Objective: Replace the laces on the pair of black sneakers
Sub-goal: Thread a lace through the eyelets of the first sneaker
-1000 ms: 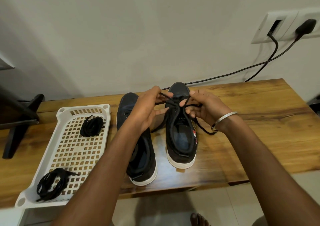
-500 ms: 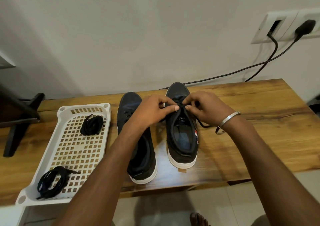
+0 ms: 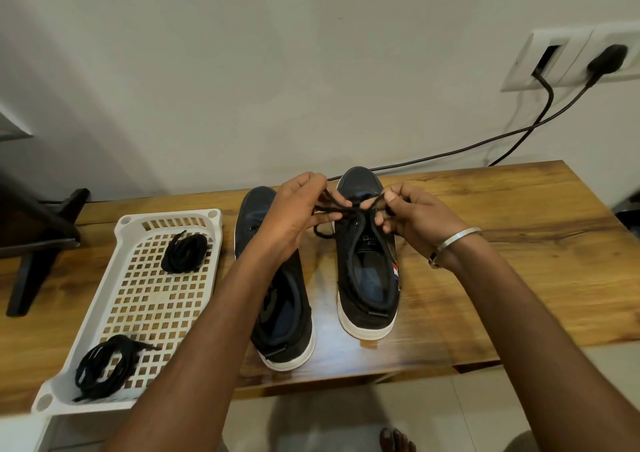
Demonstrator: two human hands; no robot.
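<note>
Head view, centre frame: left hand [image 3: 294,212] and right hand [image 3: 412,216] each pinch an end of the soft, limp lace [image 3: 346,209] above the right-hand sneaker [image 3: 367,264], best gripped near its tips.

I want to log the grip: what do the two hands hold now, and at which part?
Both hold the black lace of the right-side sneaker: the left hand pinches its left strand, the right hand its right strand, above the eyelets.

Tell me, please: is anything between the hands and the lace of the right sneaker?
Nothing visible is. The left hand and right hand both already pinch the lace above the right sneaker; the left sneaker lies beside it, under the left forearm.
</note>
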